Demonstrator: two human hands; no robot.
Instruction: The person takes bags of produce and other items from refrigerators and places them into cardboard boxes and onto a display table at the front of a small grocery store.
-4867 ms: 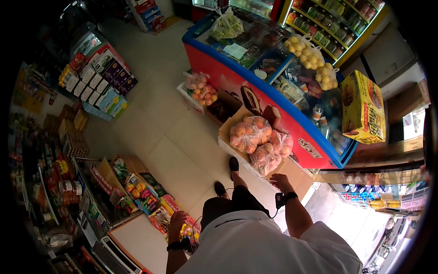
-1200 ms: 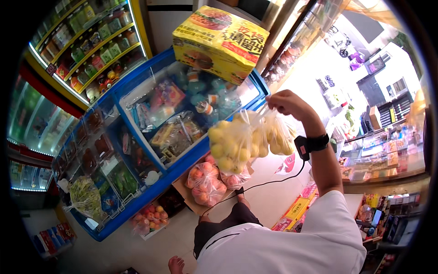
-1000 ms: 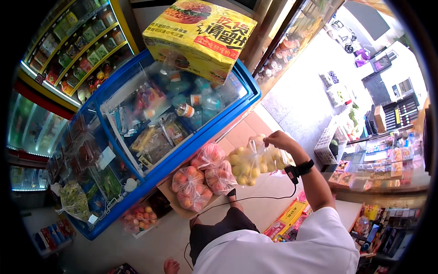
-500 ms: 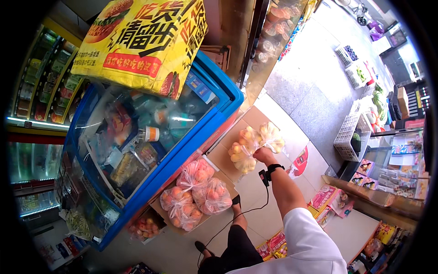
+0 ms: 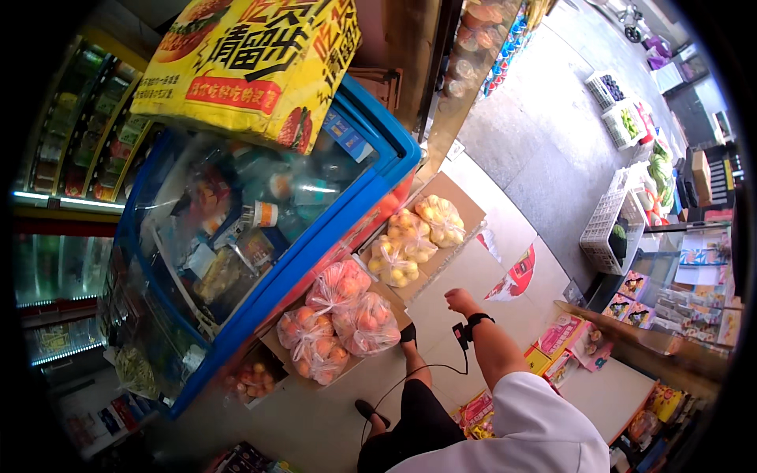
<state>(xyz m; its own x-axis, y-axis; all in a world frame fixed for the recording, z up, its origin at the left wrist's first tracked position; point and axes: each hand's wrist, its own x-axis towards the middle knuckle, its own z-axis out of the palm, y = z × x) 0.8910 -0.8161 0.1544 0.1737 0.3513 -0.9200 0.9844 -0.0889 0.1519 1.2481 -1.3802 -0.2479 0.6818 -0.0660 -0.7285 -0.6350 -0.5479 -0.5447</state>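
Note:
Over the tiled floor, my right hand (image 5: 463, 301) has its fingers curled in, with nothing in them that shows. It is apart from the clear plastic bags of yellow round fruit (image 5: 408, 236), which lie in an open cardboard tray (image 5: 449, 270) up and to the left of it. Several clear bags of reddish-orange fruit (image 5: 366, 320) fill another cardboard tray (image 5: 394, 299), nearer to me. On my right wrist is a black band (image 5: 478, 319) with a small device and a dark cable (image 5: 430, 366). My left hand is out of view.
A blue chest freezer (image 5: 315, 260) with a glass top stands along the left, a yellow printed box (image 5: 244, 71) on it. More bagged fruit (image 5: 251, 381) lies low beside it. Colourful packets (image 5: 561, 340) and a white crate (image 5: 605, 236) are to the right.
My right hand has let go of the yellow fruit bags and drawn back toward me, down and slightly right. The bags now rest in the far cardboard tray.

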